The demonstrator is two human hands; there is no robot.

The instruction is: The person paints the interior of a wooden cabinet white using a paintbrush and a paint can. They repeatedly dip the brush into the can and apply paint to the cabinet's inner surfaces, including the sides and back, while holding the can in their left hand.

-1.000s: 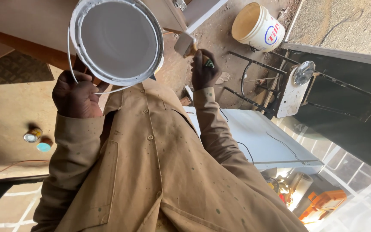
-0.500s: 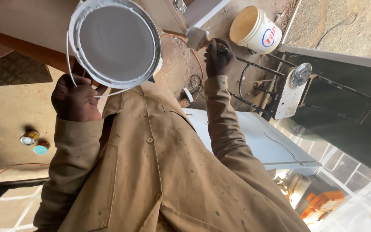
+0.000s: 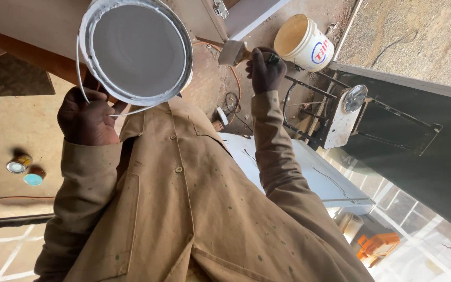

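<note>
Paintbrush (image 3: 234,52) sits clamped in the right hand (image 3: 265,70), bristles pointing left toward the paint bucket (image 3: 135,49), its long axis running roughly level across the view. Left hand (image 3: 87,116) grips that bucket by its wire handle, white paint filling it. Beyond the brush, a cream bucket (image 3: 303,42) stands on the floor, its inside bare.

Two buckets, a white paint pail (image 3: 137,49) and a cream one (image 3: 303,42); one brush (image 3: 234,52); two small tins (image 3: 25,169).
</note>
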